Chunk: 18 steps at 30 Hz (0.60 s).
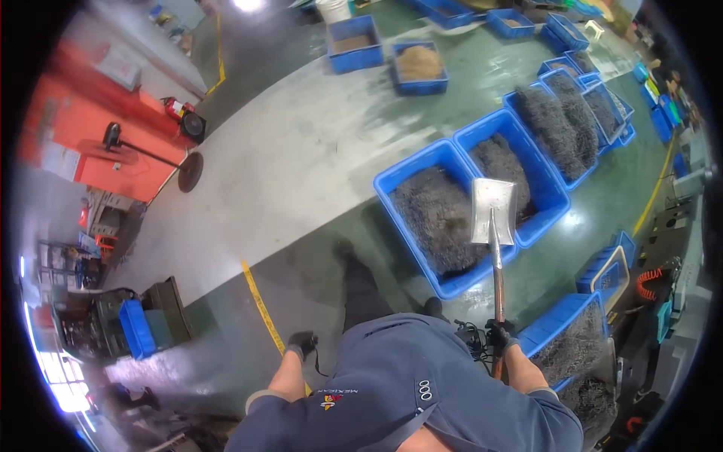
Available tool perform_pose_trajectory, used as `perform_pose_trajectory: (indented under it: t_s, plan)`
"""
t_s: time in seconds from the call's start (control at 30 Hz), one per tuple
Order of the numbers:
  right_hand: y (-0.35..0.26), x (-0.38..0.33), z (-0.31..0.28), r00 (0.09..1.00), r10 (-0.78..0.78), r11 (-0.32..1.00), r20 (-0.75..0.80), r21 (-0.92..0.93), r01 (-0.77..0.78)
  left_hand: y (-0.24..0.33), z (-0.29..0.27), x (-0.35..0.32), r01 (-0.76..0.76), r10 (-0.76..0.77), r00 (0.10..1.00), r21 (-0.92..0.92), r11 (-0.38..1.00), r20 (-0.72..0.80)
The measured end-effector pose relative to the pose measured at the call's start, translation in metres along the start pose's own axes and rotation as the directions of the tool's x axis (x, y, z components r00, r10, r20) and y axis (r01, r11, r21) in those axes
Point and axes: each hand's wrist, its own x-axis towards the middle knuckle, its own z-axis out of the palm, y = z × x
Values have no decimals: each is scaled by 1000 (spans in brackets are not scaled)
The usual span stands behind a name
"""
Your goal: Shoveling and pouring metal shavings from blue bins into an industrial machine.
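My right hand (500, 337), in a black glove, is wrapped round the wooden handle of a shovel (493, 215). The shovel points away from me, its bare silvery blade over the edges of two blue bins. In the nearer blue bin (413, 256) lies a heap of dark grey shavings (440, 218). A second blue bin (553, 215) beside it is partly filled with similar dark shavings (497, 162). Low at my left side hangs my left hand (303, 343), also black-gloved, away from the shovel. A thin dark strap dangles near it; its fingers are not clear.
More blue bins heaped with shavings (553, 124) continue to the far right, others (572, 343) stand close on my right. Two blue boxes (420, 87) with tan material sit ahead. A pedestal fan (190, 172) and a yellow floor line (263, 309) are to the left.
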Motion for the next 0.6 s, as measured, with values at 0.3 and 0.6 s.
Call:
perform_pose_trajectory:
  t_s: [0.3,0.6]
  plan:
    - [-110,9,214,993,98,970,-70,232,-80,-227,-131,94,40,-121,983,-810,-586,136]
    - [-177,-51,359,909,95,995,-405,63,-76,-213,-620,375,51,26,979,365,930,-204]
